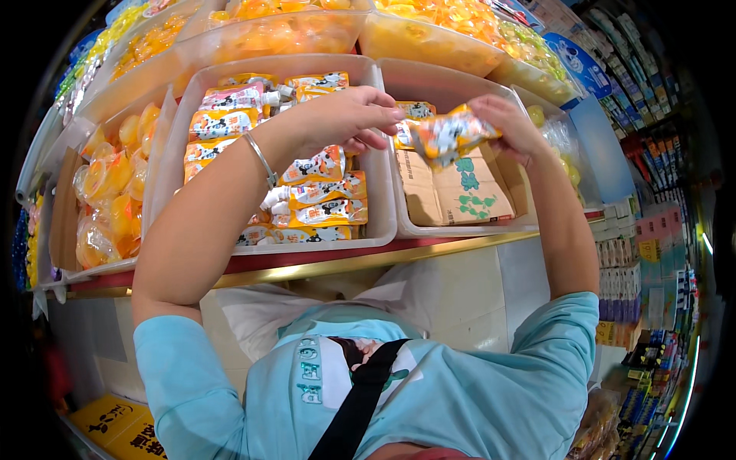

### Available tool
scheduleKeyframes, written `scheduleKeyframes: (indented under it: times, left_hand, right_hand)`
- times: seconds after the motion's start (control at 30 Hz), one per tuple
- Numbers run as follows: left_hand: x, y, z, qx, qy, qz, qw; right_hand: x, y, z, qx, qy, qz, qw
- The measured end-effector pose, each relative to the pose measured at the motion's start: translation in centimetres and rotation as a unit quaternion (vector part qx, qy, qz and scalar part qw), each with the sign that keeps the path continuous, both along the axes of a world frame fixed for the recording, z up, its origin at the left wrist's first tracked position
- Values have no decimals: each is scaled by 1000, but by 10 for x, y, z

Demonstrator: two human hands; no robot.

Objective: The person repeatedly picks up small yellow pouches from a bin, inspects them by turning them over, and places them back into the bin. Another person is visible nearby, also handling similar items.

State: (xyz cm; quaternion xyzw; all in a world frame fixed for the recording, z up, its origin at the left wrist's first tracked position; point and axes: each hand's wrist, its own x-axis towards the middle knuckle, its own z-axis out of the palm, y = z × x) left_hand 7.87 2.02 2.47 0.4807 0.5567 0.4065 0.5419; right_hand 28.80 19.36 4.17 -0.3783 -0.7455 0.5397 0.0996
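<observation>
My right hand [512,125] grips an orange-and-white drink pouch [451,138], held up over the right-hand translucent bin [395,213]. Slightly blurred, the pouch hangs tilted toward my left hand [345,119]. That hand, with a silver bangle at its wrist, has its fingers apart and nothing in them, above the border between the two bins. Beneath my left forearm, the middle bin [389,230] holds rows of spouted pouches [326,213]. In the right-hand bin lies brown cardboard [441,195] with green print, and another pouch [414,109] rests at its far end.
A bin of orange jelly cups [115,188] stands at the left. More bins [429,42] of orange and green sweets line the back. A gold-trimmed counter edge [330,268] runs in front of my body. Shelves of packaged goods [652,253] stand at the right.
</observation>
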Motion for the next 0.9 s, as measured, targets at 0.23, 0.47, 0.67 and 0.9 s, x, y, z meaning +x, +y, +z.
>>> scheduleKeyframes:
  times: [0.23,0.47,0.67,0.9]
  left_hand:
    - [-2,3,-8,42,44,6,998]
    - [1,2,-11,43,54,11,998]
    - [-1,3,-9,42,79,-5,996]
    - [-3,4,-15,66,75,-16,995]
  right_hand:
    - [31,-22,-44,-193,-29,-22,980]
    - [31,-16,-33,-238,86,-27,967]
    - [23,-29,-58,79,-387,196,898]
    - [16,-41,-49,210,-233,375,872]
